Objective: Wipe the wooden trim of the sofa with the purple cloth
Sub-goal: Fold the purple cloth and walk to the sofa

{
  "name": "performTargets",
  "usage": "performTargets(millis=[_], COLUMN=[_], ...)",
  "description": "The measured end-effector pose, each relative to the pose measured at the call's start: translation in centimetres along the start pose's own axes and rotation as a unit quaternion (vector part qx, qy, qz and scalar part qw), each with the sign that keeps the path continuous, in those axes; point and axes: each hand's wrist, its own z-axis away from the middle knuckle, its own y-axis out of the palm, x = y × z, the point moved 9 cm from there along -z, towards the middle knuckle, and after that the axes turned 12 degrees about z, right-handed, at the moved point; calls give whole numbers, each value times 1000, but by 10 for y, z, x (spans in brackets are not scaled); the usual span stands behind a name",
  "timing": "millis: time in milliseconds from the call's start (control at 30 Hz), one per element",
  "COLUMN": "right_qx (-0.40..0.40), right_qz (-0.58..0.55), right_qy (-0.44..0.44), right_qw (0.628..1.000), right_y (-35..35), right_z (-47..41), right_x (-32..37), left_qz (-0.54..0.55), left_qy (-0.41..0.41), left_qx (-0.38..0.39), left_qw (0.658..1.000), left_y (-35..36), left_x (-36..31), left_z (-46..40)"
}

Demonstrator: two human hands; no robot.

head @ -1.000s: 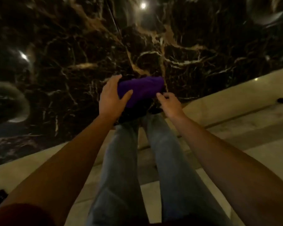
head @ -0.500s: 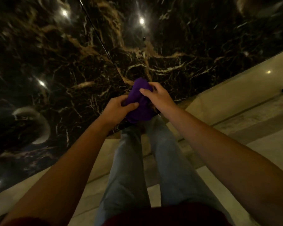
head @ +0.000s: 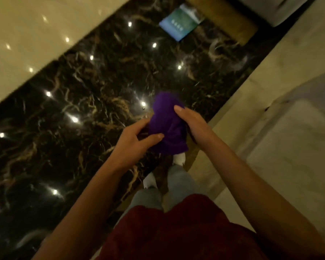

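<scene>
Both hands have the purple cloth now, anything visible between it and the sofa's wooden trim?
Cannot say: no wooden trim is clearly in view. The purple cloth is bunched between the left hand and right hand, above dark marble floor.

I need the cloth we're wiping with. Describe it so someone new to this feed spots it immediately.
Start from the dark veined marble strip running diagonally across the floor; near its middle, two bare forearms reach in from the bottom. The purple cloth is bunched between the left hand and right hand. It is the only vivid purple thing among brown, cream and black surfaces.
</scene>
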Motion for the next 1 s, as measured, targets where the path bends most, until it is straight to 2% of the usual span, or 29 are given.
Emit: performTargets(millis=[100,233,367,467,567,633,767,933,1000], right_qx=[-39,-212,-326,-351,-344,-356,-469,-547,-562], right_qz=[-5,19,-68,-138,-157,-159,-127,-133,-158], right_qy=[-28,-89,-78,-55,-63,-69,-102,-131,-133], right_qw=[999,973,940,925,924,918,868,816,801], right_y=[-11,-65,-135,-187,-234,-264,-328,-385,-406], right_z=[64,134,193,227,250,257,280,312,315], right_x=[32,62,49,29,22,19,12,-3,-11], left_qz=[-30,-22,36,40,73,95,83,58,39], left_qy=[48,83,71,58,21,8,10,-121,-136], left_qx=[11,33,71,120,220,261,259,329,361], left_qw=[998,996,994,990,972,961,962,935,922], left_y=[27,88,169,229,300,344,404,466,486], left_x=[-43,-68,-74,-81,-89,-96,-104,-75,-72], left_z=[27,39,35,15,-5,-14,-30,-33,-40])
